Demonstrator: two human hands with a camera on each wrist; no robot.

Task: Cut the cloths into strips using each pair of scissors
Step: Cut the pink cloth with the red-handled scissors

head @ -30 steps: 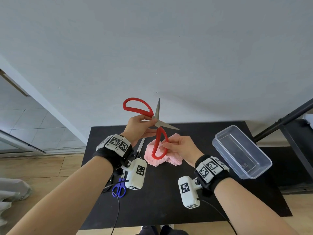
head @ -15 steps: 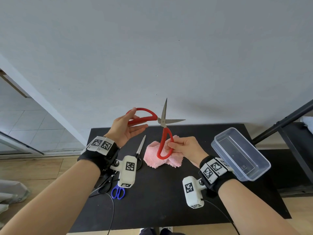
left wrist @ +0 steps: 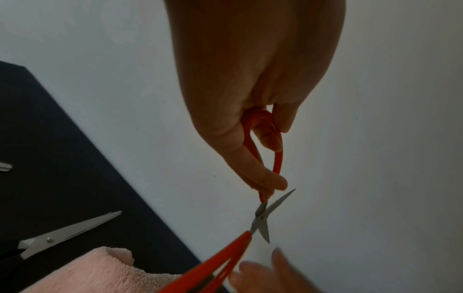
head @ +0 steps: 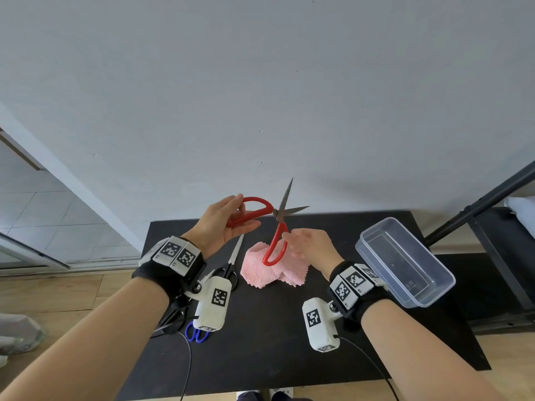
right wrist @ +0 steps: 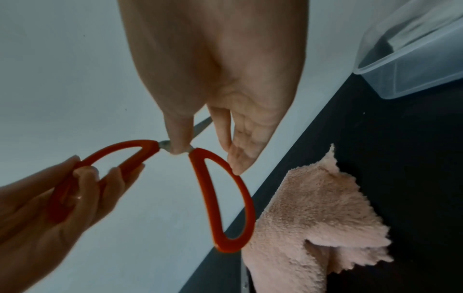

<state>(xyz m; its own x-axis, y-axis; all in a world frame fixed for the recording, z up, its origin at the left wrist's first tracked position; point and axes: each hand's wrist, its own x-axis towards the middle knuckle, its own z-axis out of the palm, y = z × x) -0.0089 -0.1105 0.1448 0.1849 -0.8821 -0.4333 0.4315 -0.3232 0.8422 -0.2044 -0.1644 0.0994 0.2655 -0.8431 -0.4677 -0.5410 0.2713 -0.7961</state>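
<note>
Red-handled scissors (head: 277, 216) hang in the air above the black table (head: 289, 337), blades parted and pointing up and right. My left hand (head: 241, 217) grips the upper handle loop; in the left wrist view the fingers (left wrist: 265, 178) curl round it. My right hand (head: 292, 241) has straight, loose fingers beside the lower handle loop (right wrist: 225, 198), the fingertips (right wrist: 236, 168) just touching it and the thumb in front of the pivot. The pink cloth (head: 269, 274) lies crumpled on the table under the scissors, also seen in the right wrist view (right wrist: 315, 218).
Black-handled scissors (head: 235, 256) lie left of the cloth. Blue-handled scissors (head: 197, 334) and another dark pair (head: 173, 315) lie under my left wrist. A clear plastic container (head: 405, 264) sits tilted at the table's right edge. A grey wall stands behind.
My left hand shifted from near the pivot to the upper handle loop. My right hand loosened its grip on the lower handle, and the blades stand less wide apart.
</note>
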